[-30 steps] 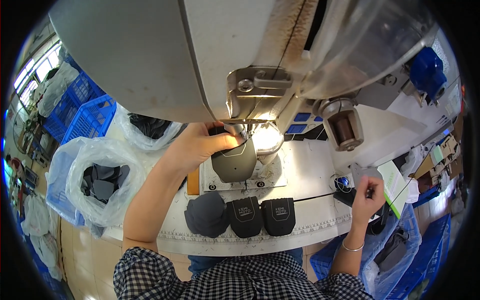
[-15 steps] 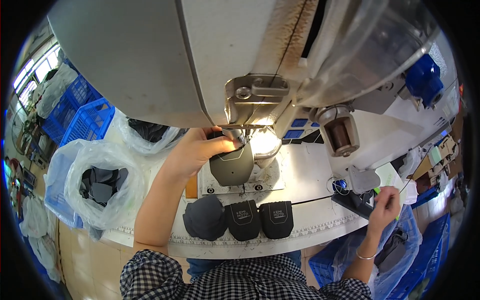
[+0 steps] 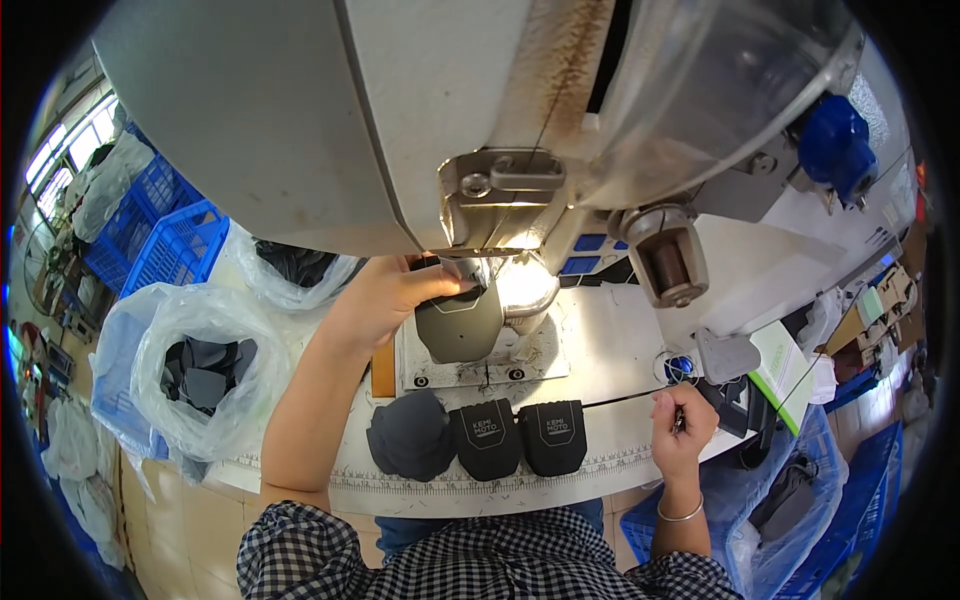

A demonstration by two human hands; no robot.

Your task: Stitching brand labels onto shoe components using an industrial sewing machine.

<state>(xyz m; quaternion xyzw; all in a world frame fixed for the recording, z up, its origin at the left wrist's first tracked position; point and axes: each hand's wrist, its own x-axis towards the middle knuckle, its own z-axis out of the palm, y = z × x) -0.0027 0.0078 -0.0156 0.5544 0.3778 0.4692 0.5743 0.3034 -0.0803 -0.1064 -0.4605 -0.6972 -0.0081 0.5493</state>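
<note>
At the sewing head, my left hand pinches the upper edge of a dark grey fabric piece close to the lit needle area. The piece has a rounded lower end and hangs over the metal plate. My right hand is closed in a fist above the table's right front part. Something small and dark shows inside its fingers, too hidden to name. Along the front edge lie a stack of plain grey pieces and two black sewn pouches with light printing.
Plastic-lined bags of dark pieces and blue crates stand at the left. A blue lined crate is at the lower right. A thread bobbin hangs right of the needle; a green-white booklet lies at the right.
My right hand has moved left and toward me, away from the booklet, with something dark now showing in it. My left hand stays at the fabric piece, which has shifted slightly up.
</note>
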